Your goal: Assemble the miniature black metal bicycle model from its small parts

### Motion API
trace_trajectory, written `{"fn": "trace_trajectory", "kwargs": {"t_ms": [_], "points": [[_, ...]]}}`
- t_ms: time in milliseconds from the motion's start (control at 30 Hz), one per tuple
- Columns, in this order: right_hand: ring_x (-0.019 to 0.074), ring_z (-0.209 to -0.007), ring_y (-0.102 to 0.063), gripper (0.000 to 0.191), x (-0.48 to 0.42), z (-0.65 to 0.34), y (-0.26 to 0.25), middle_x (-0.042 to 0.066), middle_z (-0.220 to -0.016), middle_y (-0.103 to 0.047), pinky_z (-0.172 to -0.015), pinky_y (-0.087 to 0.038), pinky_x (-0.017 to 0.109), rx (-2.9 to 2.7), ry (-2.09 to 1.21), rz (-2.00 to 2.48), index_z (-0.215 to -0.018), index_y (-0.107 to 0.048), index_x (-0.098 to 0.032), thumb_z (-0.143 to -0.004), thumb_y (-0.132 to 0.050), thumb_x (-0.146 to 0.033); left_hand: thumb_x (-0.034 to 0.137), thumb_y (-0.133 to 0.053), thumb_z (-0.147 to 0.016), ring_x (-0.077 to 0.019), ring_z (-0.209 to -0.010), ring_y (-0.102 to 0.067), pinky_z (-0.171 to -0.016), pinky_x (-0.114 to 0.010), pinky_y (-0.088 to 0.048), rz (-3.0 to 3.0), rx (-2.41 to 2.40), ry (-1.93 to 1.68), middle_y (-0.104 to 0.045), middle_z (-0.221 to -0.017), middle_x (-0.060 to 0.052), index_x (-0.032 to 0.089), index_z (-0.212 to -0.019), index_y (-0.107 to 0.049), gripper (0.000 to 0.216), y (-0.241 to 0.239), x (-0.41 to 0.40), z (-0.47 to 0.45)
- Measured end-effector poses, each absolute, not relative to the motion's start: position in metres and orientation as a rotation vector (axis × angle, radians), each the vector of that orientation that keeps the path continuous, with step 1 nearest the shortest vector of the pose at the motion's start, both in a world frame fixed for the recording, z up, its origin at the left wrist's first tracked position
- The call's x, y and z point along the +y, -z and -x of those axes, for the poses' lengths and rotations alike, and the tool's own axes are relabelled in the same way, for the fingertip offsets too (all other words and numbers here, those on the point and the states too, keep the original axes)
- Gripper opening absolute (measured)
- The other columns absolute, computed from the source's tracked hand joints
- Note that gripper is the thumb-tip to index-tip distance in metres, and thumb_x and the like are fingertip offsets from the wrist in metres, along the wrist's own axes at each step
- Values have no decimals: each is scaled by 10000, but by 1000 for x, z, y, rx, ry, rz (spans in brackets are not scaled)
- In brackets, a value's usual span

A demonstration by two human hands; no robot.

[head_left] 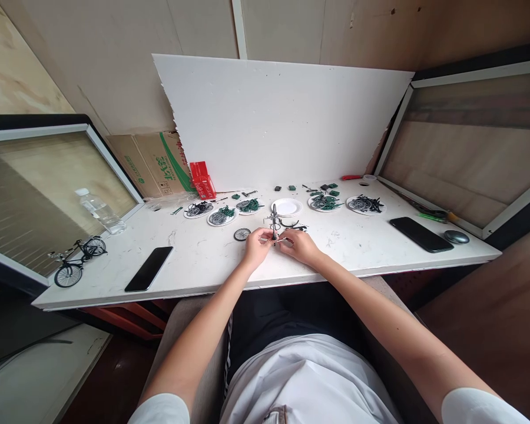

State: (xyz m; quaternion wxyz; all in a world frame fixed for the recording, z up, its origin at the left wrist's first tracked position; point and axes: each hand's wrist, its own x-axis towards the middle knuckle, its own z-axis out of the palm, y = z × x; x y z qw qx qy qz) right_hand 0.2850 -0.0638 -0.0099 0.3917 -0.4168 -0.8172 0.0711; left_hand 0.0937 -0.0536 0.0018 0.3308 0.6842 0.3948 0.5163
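At the front middle of the table my left hand [257, 244] is closed, its fingertips pinching a small partly built model bicycle [274, 218]. The bicycle stands upright with its handlebar end pointing away from me. My right hand [299, 244] is closed beside it, its fingers round a thin, light rod-like piece [283, 239] that meets the bicycle's near end; its kind is too small to tell. A loose spoked model wheel [242, 234] lies just left of my left hand. Small black curved parts [290, 224] lie beyond my right hand.
Paper plates of parts, including a plate of green and grey pieces [222, 215] and a plate of black pieces [365, 204], line the back. A finished-looking model bicycle [77, 259], a bottle [99, 211] and a phone [149, 268] stand or lie left. Another phone [420, 234] lies right.
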Motion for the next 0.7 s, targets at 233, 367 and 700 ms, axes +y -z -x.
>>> {"fn": "trace_trajectory", "kwargs": {"t_ms": [233,367,700], "points": [[164,-692,-604,149,-64,-284,9,49,-854,-710,-637,-401,253,-2077,-172,1068,-998,-737,-201,-867,-668,-193,244,-758,-828,-201,-877,-716,-748,-294,-562,-1818,1040,-1347,-777,-959,-113,159,-946,-765,146,-3,-55,-95],[160,-685,-594,146,-67,-283,7,49,-848,-705,-631,-392,252,-2077,-167,1072,-994,-735,-196,-867,-661,-198,252,-759,-826,-203,-880,-715,-754,-297,-564,-1811,1047,-1345,-777,-969,-113,161,-949,-760,154,-3,-55,-94],[167,-644,-575,235,-74,-282,-1,24,-778,-665,-619,-374,261,-2061,-203,1116,-1079,-670,-211,-902,-661,-365,220,-753,-821,-203,-868,-716,-777,-319,-579,-1773,1029,-1366,-781,-979,-114,162,-953,-753,144,-2,-54,-94]]}}
